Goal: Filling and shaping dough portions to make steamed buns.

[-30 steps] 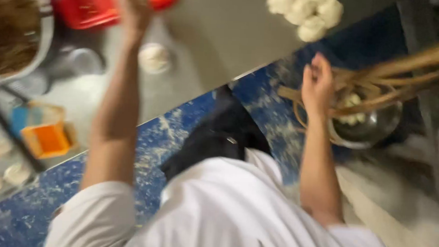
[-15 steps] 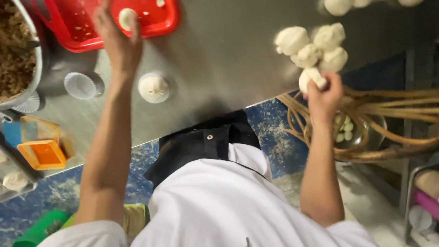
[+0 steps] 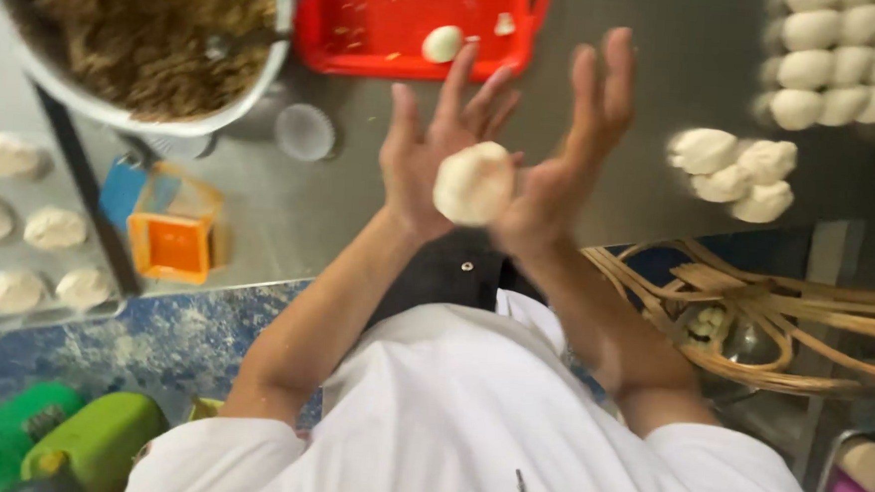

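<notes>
A pale dough ball [image 3: 474, 183] is pressed between my two palms above the steel table [image 3: 601, 175]. My left hand [image 3: 425, 151] cups it from the left with fingers spread upward. My right hand [image 3: 575, 143] presses on it from the right, fingers also spread. Just beyond my hands is a red tray [image 3: 369, 33] with one small dough ball [image 3: 441, 44] in it. A small pile of dough pieces [image 3: 731, 177] lies to the right of my right hand.
A large metal bowl of brown filling [image 3: 149, 31] stands at the far left. Near it are a small white cup [image 3: 304, 131] and an orange square mould [image 3: 168, 244]. Rows of dough balls [image 3: 847, 58] lie far right, flattened dough discs [image 3: 19, 224] left, a rattan frame [image 3: 753, 313] lower right.
My left hand has come back from the red tray and my right hand from the dough pile. Both now meet in the middle with a dough ball between the palms.
</notes>
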